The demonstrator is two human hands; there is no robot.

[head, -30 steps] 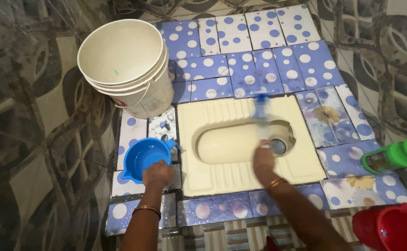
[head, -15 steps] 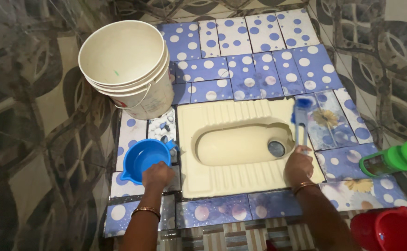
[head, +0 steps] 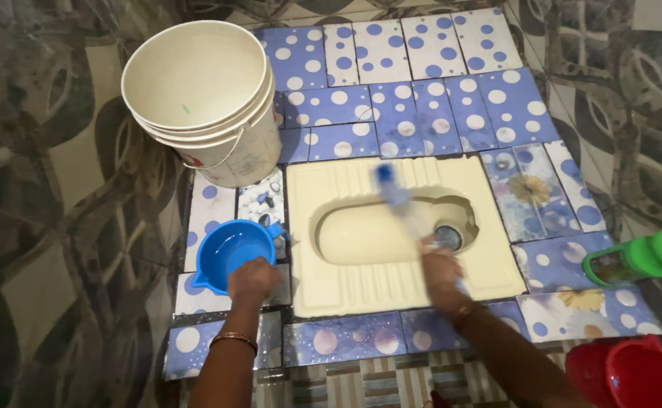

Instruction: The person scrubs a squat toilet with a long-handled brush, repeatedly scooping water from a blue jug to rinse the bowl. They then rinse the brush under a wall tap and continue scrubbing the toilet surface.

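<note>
Brush [head: 399, 200]: long-handled, blue head, pale translucent handle; blurred by motion. Lies tilted across the cream squat toilet pan [head: 361, 281], head toward the pan's far ribbed edge, handle running down and to the right near the drain hole (bristles not discernible).

Mug [head: 229, 253]: blue plastic, round, open top up, with a side handle and a spout at its lower left. Stands upright on the dotted floor tiles just left of the pan; contains some water.
</note>
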